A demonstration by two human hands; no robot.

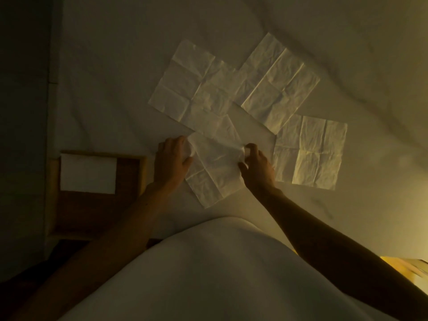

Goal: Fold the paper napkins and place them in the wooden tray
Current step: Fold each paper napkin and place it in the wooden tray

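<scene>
A creased white paper napkin (214, 167) lies unfolded on the white cloth right in front of me. My left hand (172, 162) pinches its left edge and my right hand (256, 165) pinches its right edge, both at the napkin's upper part. Several more unfolded napkins lie spread behind it: one at the far left (183, 82), one at the far middle (278, 86) and one to the right (317, 154). The wooden tray (129, 200) sits to my left, with one folded white napkin (88, 173) in its far half.
The white cloth (347, 42) covers the whole surface and is wrinkled at the far right. Its dark left edge (52, 112) runs just beyond the tray. My white-clad body (215, 274) fills the bottom of the view. The light is dim.
</scene>
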